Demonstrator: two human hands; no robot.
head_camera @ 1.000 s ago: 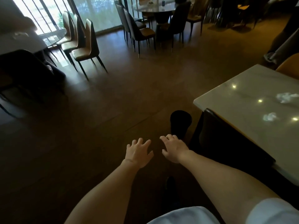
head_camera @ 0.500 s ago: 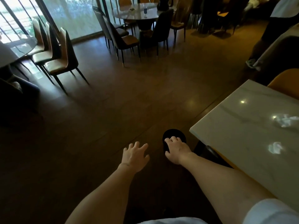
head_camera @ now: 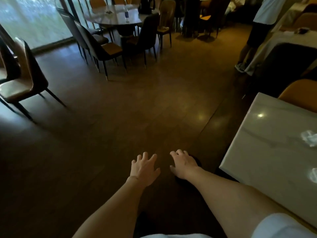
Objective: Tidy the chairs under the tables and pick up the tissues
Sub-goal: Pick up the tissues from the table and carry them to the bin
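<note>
A dark wooden floor point(head_camera: 106, 127) is taking up most of the view, catching a few dim reflections of ceiling lights. At the right edge a pale marble table point(head_camera: 267, 152) is showing its near-left corner, with lamp glints on its top. Far across the room a round table point(head_camera: 113, 18) is standing by the windows, ringed by dark chairs point(head_camera: 96, 43), and a small bottle point(head_camera: 127, 14) is standing near its middle. A tan-seated chair point(head_camera: 22, 74) is sitting apart at the left edge of the floor. A standing person point(head_camera: 257, 28) is partly showing at the upper right, beside another cloth-covered table. An orange chair back point(head_camera: 300, 93) is rising just behind the far edge of the marble table.

Both bare forearms are reaching forward and down. The right hand point(head_camera: 184, 164) is resting with spread, lightly bent fingers on the top of a dark chair point(head_camera: 197, 162) that is standing just beside the marble table's near-left corner; whether the fingers are actually gripping it, I cannot tell. The left hand point(head_camera: 145, 168) is hovering just beside it with fingers splayed, holding nothing.

Two crumpled tissues are lying on the marble table close to its right edge: one tissue point(head_camera: 309, 139) farther along, the second tissue point(head_camera: 314, 176) nearer, cut off by the frame.
</note>
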